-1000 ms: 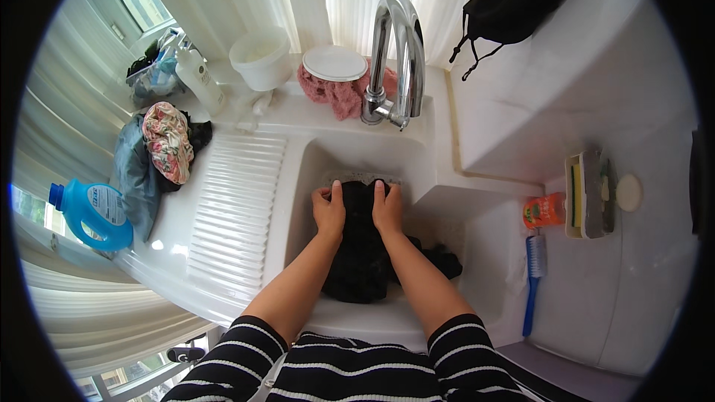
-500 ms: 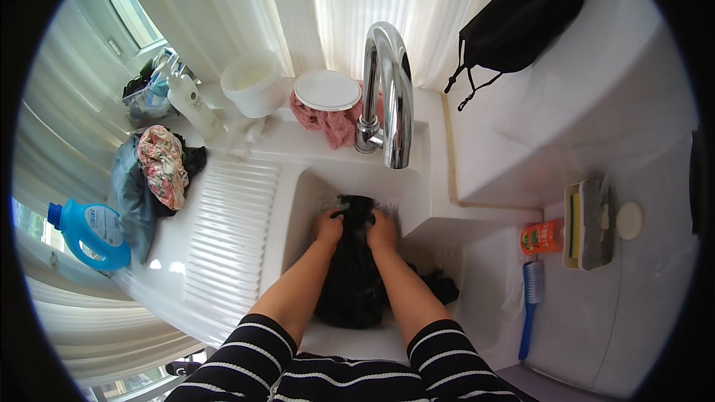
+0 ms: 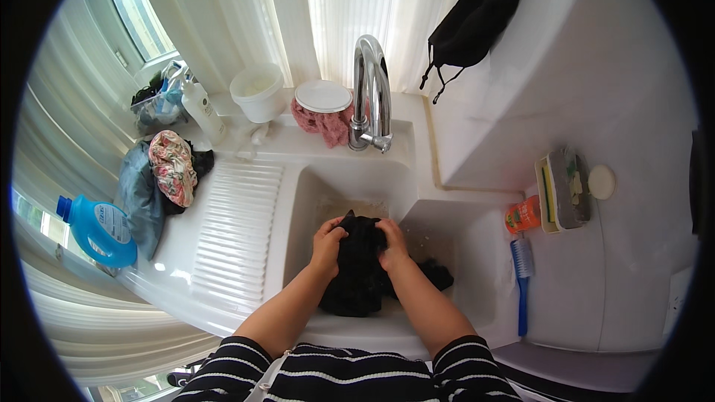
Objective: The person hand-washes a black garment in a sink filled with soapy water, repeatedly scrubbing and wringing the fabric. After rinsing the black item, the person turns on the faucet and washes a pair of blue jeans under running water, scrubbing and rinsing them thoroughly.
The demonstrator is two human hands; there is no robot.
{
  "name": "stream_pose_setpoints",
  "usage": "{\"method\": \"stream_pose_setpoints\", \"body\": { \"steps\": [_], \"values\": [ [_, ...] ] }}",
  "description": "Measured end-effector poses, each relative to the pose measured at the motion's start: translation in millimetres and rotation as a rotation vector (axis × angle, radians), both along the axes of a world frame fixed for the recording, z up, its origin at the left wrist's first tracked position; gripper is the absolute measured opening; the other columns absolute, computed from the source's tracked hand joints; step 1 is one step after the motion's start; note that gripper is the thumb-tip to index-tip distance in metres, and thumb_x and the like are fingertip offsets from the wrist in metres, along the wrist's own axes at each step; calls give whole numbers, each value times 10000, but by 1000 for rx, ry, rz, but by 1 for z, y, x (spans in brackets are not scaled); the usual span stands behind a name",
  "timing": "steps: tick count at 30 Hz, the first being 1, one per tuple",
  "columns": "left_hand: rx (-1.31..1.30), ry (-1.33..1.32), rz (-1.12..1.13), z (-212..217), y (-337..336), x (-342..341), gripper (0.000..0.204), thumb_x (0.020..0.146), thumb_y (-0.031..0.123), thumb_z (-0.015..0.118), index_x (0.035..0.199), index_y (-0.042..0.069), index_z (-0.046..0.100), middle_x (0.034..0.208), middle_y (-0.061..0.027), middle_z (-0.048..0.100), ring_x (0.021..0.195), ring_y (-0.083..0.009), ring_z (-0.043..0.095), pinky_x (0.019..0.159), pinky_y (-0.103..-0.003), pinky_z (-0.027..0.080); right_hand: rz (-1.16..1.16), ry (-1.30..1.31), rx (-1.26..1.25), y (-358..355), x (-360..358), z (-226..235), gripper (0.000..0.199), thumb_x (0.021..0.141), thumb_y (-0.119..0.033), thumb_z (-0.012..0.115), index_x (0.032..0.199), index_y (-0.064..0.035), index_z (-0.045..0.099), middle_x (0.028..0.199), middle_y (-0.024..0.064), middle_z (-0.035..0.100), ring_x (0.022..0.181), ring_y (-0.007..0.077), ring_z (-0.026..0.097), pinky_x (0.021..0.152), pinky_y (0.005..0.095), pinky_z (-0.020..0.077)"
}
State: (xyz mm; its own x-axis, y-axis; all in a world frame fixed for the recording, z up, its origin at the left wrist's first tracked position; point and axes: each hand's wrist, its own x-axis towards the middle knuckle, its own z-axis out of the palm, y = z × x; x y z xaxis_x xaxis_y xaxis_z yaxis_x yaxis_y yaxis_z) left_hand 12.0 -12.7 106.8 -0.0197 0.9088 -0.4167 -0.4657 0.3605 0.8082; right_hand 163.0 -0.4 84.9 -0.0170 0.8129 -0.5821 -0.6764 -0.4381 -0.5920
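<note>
A bunched black cloth garment (image 3: 359,268) hangs wet and dark in the white sink basin (image 3: 302,212). My left hand (image 3: 326,242) grips its upper left side, thumb on top. On the opposite side, my right hand (image 3: 392,244) is closed round the cloth's edge. The garment's lower part rests on the basin floor, and one dark end spreads out to the right beneath my right forearm. Shallow cloudy water seems to lie around it. Above the basin arches a chrome faucet (image 3: 372,82), apart from both hands.
Left of the basin lies a ribbed washboard (image 3: 237,231), with piled clothes (image 3: 140,190) and a blue detergent jug (image 3: 100,229) beyond. A white tub (image 3: 258,95) and pink cloth (image 3: 322,125) stand behind. On the right are a blue brush (image 3: 522,283), an orange packet (image 3: 523,214) and a soap holder (image 3: 562,190).
Both hands have raised the top of the black garment off the basin floor and drawn it nearer to me. The whole view has shifted slightly.
</note>
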Motion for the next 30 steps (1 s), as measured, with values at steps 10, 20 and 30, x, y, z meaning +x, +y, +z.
{"method": "stream_pose_setpoints", "body": {
  "steps": [10, 20, 30],
  "values": [
    [-123, -79, -44, 47, -30, 27, 229, 873, 257, 599, 930, 36, 612, 896, -47, 606, 819, -131, 555, 673, -278, 446, -193, -1081, 414, -25, -40, -3, 238, 850, -237, 593, 782, -14, 548, 806, 164, 539, 787, 327, 534, 734, 409, 423],
    [-173, -1, 52, 16, -25, 25, 285, 863, 238, 547, 937, -27, 619, 777, -65, 558, 712, -163, 508, 626, -315, 425, -169, -1003, 361, -30, -52, 8, 309, 912, -217, 503, 695, 3, 497, 611, 139, 477, 606, 300, 501, 594, 370, 403],
    [-97, 268, 9, 14, -21, 16, 281, 878, 219, 523, 936, -42, 609, 857, -117, 612, 763, -207, 551, 691, -324, 445, -52, -914, 481, -45, -64, 20, 303, 901, -237, 505, 727, 11, 528, 764, 121, 531, 698, 264, 508, 669, 335, 414]
  ]
}}
